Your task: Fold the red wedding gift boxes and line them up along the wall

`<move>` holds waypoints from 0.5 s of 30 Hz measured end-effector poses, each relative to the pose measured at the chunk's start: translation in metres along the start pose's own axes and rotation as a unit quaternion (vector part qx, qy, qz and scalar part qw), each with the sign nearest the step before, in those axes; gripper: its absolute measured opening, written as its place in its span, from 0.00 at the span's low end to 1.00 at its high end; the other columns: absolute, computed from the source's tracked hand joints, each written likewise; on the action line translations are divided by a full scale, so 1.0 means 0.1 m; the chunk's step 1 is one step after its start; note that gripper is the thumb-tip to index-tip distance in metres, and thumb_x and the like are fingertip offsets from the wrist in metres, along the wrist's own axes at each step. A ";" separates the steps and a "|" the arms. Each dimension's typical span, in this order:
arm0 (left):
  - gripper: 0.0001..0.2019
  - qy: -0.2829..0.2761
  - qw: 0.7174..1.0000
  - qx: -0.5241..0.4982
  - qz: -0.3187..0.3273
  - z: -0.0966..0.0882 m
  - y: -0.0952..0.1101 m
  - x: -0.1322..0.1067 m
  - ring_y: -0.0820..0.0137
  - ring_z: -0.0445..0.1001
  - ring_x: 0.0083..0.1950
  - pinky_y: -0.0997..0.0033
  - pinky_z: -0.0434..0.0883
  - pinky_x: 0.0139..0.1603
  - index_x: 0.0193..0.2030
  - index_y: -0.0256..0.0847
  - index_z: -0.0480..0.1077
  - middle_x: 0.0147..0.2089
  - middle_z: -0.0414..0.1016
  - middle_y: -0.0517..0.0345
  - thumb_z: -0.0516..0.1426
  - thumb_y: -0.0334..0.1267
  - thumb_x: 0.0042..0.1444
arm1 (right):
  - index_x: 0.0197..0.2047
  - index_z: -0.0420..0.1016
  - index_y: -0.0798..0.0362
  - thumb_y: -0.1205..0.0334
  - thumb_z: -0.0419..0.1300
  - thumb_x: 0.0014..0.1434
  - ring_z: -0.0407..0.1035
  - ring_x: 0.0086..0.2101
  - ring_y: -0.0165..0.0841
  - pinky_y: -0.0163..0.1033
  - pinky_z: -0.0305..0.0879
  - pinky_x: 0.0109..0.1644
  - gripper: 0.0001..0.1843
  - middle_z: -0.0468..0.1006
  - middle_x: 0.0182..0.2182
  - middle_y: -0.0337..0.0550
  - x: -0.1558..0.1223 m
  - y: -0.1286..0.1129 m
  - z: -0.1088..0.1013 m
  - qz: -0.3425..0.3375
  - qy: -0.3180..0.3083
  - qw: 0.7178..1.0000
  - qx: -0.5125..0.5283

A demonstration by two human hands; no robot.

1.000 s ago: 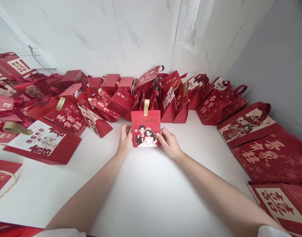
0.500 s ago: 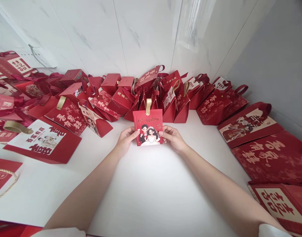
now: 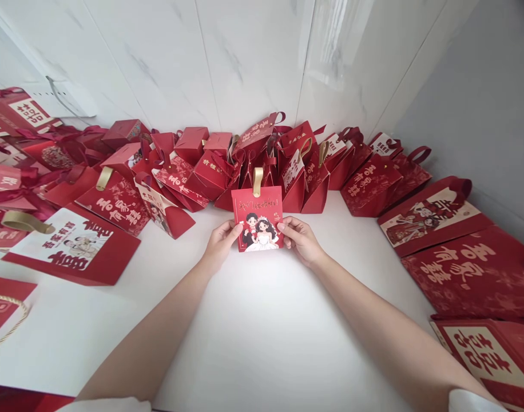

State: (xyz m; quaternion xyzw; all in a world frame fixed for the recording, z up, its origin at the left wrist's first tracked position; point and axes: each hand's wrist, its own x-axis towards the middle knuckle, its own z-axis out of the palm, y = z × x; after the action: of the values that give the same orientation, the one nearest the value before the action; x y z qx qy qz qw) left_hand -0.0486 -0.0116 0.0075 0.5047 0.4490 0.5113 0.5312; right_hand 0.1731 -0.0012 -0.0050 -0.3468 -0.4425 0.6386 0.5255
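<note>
The left hand (image 3: 221,244) and right hand (image 3: 302,238) pinched opposite sides of a red box (image 3: 257,220), mid-table (image 3: 279,315), before a far row of gift boxes (image 3: 369,186). The left thumb (image 3: 235,232) had come round to its front, apparently evening the grip.

You wear a white or very pale top, of which only the two sleeves show, each well back from your hands at the near edge of the view. Your left sleeve (image 3: 105,405) shows as a low, softly curved strip of plain cloth; your right sleeve (image 3: 472,399) is a smaller pale piece with a rounded corner. Ahead of the cuffs, your left forearm (image 3: 146,332) and right forearm (image 3: 373,320) are bare, slender and smooth in outline, narrowing toward the wrists. Your left hand (image 3: 221,243) and right hand (image 3: 302,239) are bare too, with slim fingers; the nails are too small to make out.
</note>
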 end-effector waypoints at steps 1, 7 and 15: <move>0.17 -0.006 1.000 0.014 0.007 0.02 0.01 -0.01 0.64 0.76 0.46 0.66 0.71 0.48 0.42 0.40 0.75 0.43 0.79 0.55 0.61 0.52 0.54 | 0.30 0.71 0.52 0.50 0.69 0.50 0.53 0.16 0.21 0.31 0.51 0.19 0.16 0.65 0.17 0.29 0.00 0.00 0.01 -0.002 0.008 1.000 -0.002; 0.22 -0.003 1.000 0.002 0.001 0.08 0.06 -0.03 0.60 0.76 0.50 0.63 0.71 0.52 0.46 0.40 0.75 0.48 0.79 0.52 0.59 0.56 0.55 | 0.28 0.66 0.51 0.48 0.70 0.47 0.58 0.18 0.23 0.31 0.55 0.20 0.21 0.67 0.21 0.31 -0.01 0.04 0.01 -0.008 0.003 0.998 -0.061; 0.21 0.030 0.999 -0.025 0.007 0.09 0.05 -0.02 0.60 0.78 0.46 0.62 0.74 0.47 0.45 0.38 0.74 0.44 0.80 0.52 0.58 0.55 0.56 | 0.26 0.65 0.52 0.47 0.69 0.49 0.62 0.20 0.25 0.32 0.59 0.22 0.21 0.68 0.19 0.33 -0.04 0.06 0.02 -0.008 -0.048 0.993 -0.107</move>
State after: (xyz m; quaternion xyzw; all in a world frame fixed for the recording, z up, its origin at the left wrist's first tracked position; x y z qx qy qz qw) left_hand -0.0400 -0.0146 0.0127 0.4788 0.4481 0.5408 0.5267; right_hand 0.1699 -0.0055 -0.0100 -0.3661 -0.5358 0.5997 0.4683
